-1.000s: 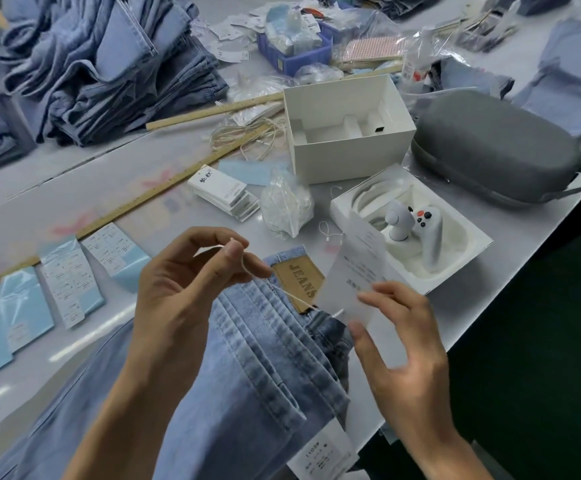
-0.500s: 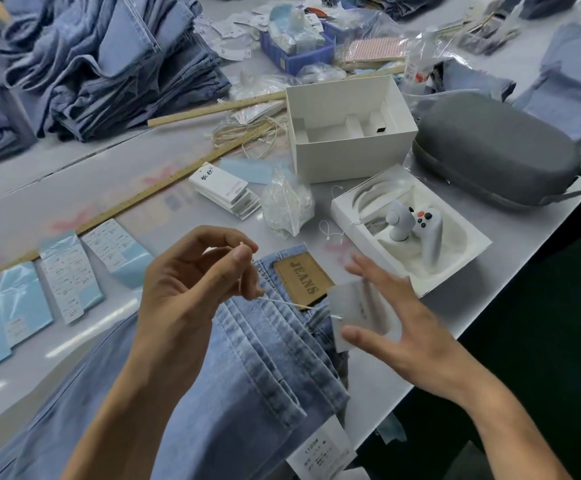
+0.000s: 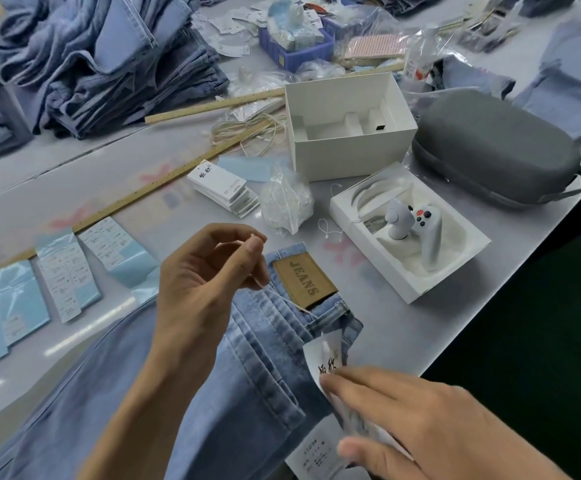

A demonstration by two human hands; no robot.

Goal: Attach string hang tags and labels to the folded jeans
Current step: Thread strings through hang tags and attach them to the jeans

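A brown patch (image 3: pixel 304 279) stamped "JEANS" sits on the waistband of the folded light-blue jeans (image 3: pixel 185 393), which lie on the grey worktop (image 3: pixel 379 327) in front of the person, waistband close to the worktop's near right edge. A white hang tag (image 3: pixel 327 358) printed with 2 black Chinese characters hangs at the waistband corner, just below the patch, blurred at its lower end. The same 2 characters top the stack of white hang tags (image 3: pixel 223 185) farther back. A white size label (image 3: pixel 316 459) lies on the jeans near the bottom edge; its small print cannot be read.

The left hand (image 3: pixel 206 282) hovers over the waistband, its grip pinching a thin white string (image 3: pixel 282 299) between thumb and forefinger; the string runs down to the waistband by the patch. The right hand (image 3: pixel 431 424) lies low at the right, fingers extended, its grip spread, fingertips touching the hang tag.

Sheets of printed sticker labels (image 3: pixel 64 271) on blue backing lie left of the jeans beside a wooden ruler (image 3: pixel 136 199). Beyond the patch stand an open white box (image 3: pixel 347 133), a white tray holding a white controller (image 3: pixel 417 226), and a grey zip case (image 3: pixel 496 147) near the right edge. Stacked jeans (image 3: pixel 102 60) fill the far left. Bare worktop lies between the tray and the waistband.
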